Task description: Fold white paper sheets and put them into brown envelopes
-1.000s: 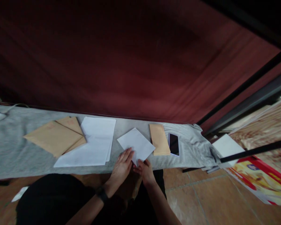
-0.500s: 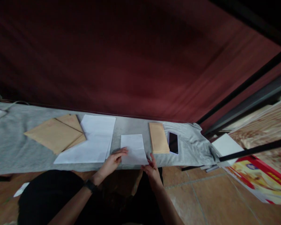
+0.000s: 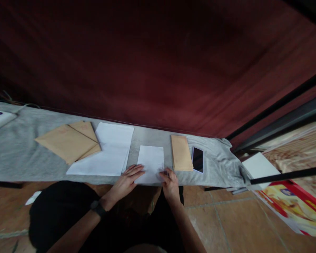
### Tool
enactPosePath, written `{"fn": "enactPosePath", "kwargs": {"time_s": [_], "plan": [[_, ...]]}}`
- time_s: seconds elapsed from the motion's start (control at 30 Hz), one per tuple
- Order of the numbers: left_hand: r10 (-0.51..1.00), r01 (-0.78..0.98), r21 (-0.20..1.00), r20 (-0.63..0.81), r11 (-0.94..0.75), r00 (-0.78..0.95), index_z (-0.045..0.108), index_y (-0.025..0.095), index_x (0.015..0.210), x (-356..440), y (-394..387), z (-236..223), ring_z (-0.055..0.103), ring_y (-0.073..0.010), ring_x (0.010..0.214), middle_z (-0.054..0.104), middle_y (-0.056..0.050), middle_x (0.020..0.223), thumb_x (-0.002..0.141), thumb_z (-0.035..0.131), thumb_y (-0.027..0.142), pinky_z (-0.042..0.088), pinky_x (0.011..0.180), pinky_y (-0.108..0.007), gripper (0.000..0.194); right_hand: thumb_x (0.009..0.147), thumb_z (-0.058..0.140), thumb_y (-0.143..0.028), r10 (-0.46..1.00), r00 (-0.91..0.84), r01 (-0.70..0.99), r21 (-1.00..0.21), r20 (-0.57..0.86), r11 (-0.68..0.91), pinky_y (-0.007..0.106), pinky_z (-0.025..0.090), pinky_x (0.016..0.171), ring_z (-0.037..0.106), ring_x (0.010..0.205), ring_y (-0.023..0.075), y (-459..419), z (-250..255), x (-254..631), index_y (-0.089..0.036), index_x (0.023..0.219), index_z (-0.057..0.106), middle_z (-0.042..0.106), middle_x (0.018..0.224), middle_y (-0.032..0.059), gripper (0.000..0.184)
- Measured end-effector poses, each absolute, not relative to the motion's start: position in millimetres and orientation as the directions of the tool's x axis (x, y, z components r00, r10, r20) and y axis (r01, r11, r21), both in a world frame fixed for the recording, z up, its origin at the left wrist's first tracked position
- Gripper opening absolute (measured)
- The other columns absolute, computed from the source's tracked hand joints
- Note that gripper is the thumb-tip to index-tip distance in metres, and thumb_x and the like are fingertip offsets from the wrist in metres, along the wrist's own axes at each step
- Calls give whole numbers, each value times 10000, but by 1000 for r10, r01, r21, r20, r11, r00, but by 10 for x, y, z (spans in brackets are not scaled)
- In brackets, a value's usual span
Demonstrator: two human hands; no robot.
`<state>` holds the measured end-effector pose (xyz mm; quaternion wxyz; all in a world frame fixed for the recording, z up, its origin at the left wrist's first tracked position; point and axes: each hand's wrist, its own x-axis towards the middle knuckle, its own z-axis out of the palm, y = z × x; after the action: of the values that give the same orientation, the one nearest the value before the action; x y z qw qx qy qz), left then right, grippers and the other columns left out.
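Note:
A small white sheet of paper [image 3: 151, 160] lies on the grey cloth at the near edge, in front of me. My left hand [image 3: 127, 180] rests with its fingers stretched over the sheet's lower left side, a dark watch on the wrist. At the lower right edge, my right hand [image 3: 170, 182] has its fingers bent, thumb and fingertips pinched on the paper. Larger white sheets [image 3: 107, 154] lie to the left, partly under brown envelopes [image 3: 68, 140]. Right of the small sheet sits a stack of narrow brown envelopes [image 3: 181, 153].
A phone [image 3: 197, 160] lies beside the narrow envelopes. The grey cloth [image 3: 18, 151] covers a long narrow surface against a dark red curtain [image 3: 147, 70]. A white device [image 3: 0, 119] with a cable is at far left. A colourful box [image 3: 292, 203] stands at right, behind a black bar.
My right hand has turned inward, its fingers bending onto the sheet's edge. My left hand now lies flatter on the paper. The whole view has shifted slightly.

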<state>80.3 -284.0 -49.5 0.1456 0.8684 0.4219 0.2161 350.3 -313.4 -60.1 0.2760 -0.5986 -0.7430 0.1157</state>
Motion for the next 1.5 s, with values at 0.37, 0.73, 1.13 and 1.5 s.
{"fn": "enactPosePath", "kwargs": {"time_s": [0.37,0.73,1.13,1.5], "plan": [[779,705,341,184,-622,599,561,243,1393,834,-2771,-453,432,-197,1437,507,-60,1531,818,523,13,329,1222,-417,620,658,500,90,901,-350,692,-578,256,433,492,364,1198,444,1418,248,-2847,-657,3647,-262,1439,547,508,1519,50,858],[804,714,401,111,-574,584,509,239,1436,823,-2782,-329,384,-190,1466,449,-57,1575,813,592,37,307,1227,-387,660,738,461,98,888,-382,646,-612,257,455,477,407,1169,509,1361,222,-2778,-673,3783,-304,1351,632,596,1433,29,753],[791,743,294,87,-601,606,489,227,1448,822,-2806,-277,376,-178,1469,450,-73,1571,868,411,-34,299,1224,-387,640,660,425,141,894,-350,655,-610,279,447,499,377,1188,470,1399,238,-2840,-730,3777,-292,1336,647,575,1455,39,832],[847,689,507,188,-518,498,597,224,1358,782,-2636,-433,521,-176,1359,591,-52,1451,724,450,-63,416,1172,-396,711,720,452,66,922,-275,632,-672,272,387,431,436,1127,575,1270,207,-2747,-614,3721,-270,1245,699,673,1317,43,670]]}}
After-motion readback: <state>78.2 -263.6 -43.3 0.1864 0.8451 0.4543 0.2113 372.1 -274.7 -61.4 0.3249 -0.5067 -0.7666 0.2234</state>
